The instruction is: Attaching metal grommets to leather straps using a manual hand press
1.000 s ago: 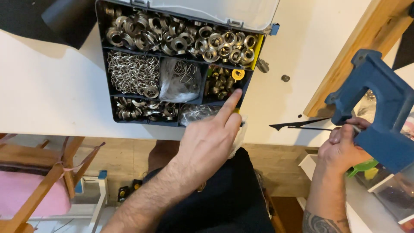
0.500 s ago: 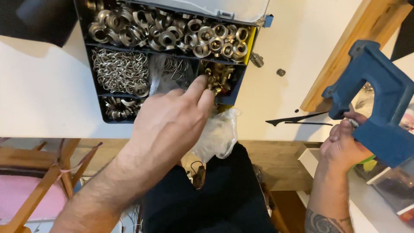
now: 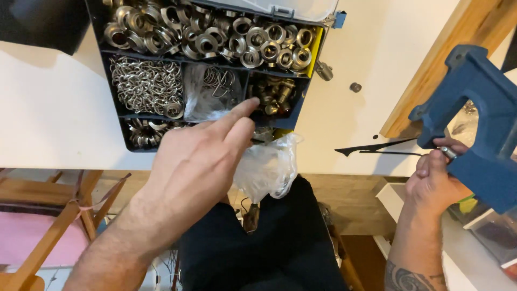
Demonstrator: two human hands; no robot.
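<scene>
My left hand (image 3: 199,161) reaches over the near edge of a dark organizer box (image 3: 105,81) full of metal eyelets, rings and brass parts. Its index fingertip touches the divider beside the brass-parts compartment (image 3: 274,94). A clear plastic bag (image 3: 269,167) hangs under this hand, past the table edge and above my lap; the thumb is hidden, and the bag seems pinched under the fingers. My right hand (image 3: 433,178) grips the lower part of a blue hand press (image 3: 484,108) at the far right, with a small silver piece at its fingertips.
The box sits on a white table (image 3: 48,108). Two small metal parts (image 3: 355,87) lie loose beside the box. A thin black pointed piece (image 3: 377,146) lies near the press. A wooden board (image 3: 431,70) leans at the right. A wooden chair frame (image 3: 64,215) stands lower left.
My left hand moved from the box's near right corner up across it, drawing the plastic bag out of the bottom compartment so it hangs off the table edge. The right hand stays on the press.
</scene>
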